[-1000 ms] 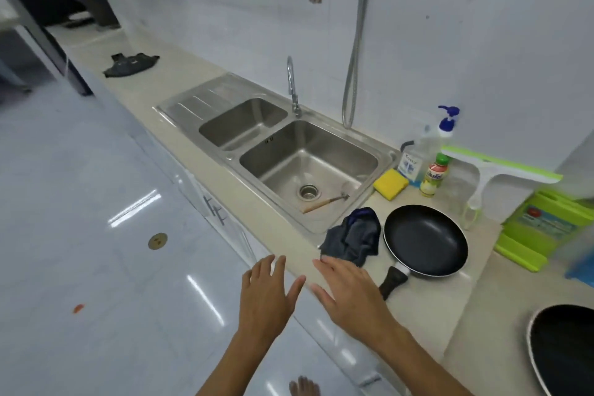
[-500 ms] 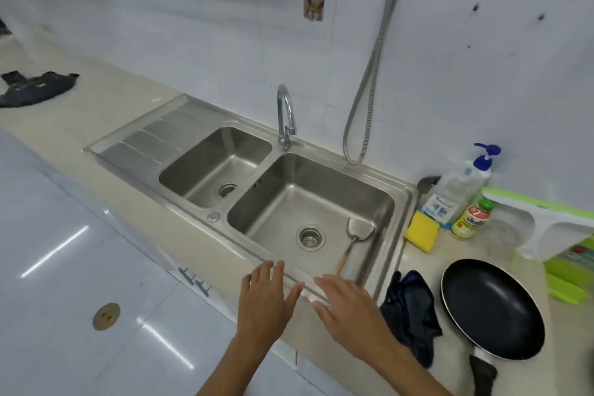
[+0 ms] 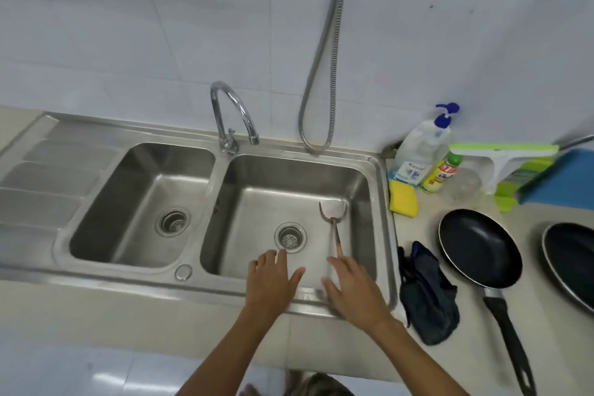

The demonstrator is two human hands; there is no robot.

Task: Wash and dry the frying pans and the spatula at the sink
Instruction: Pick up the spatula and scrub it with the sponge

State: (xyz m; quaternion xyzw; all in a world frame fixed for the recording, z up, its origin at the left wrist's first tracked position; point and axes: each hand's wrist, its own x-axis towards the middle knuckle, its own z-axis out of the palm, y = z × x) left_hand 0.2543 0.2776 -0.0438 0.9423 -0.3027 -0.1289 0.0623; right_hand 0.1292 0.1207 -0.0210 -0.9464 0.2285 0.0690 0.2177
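A metal spatula [image 3: 334, 214] with a wooden handle lies in the right basin of the steel double sink [image 3: 221, 283], beside the drain. My left hand [image 3: 273, 280] and my right hand [image 3: 352, 291] hover flat over the basin's front edge, fingers straight, holding nothing. The right hand's fingertips are just short of the spatula handle. A black frying pan [image 3: 479, 247] sits on the counter right of the sink, handle toward me. A second black pan [image 3: 572, 260] is cut off by the right edge. A dark cloth [image 3: 427, 292] lies between sink and pan.
A curved tap [image 3: 231, 116] stands behind the basins, with a metal hose [image 3: 328, 51] hanging on the tiled wall. A yellow sponge [image 3: 403, 198], soap pump bottle [image 3: 418, 151], small yellow bottle [image 3: 440, 172] and green squeegee [image 3: 501, 154] crowd the back right counter.
The view has closed in on the sink and turned to face it squarely. Both hands have come forward over the right basin's front edge, staying flat and empty.
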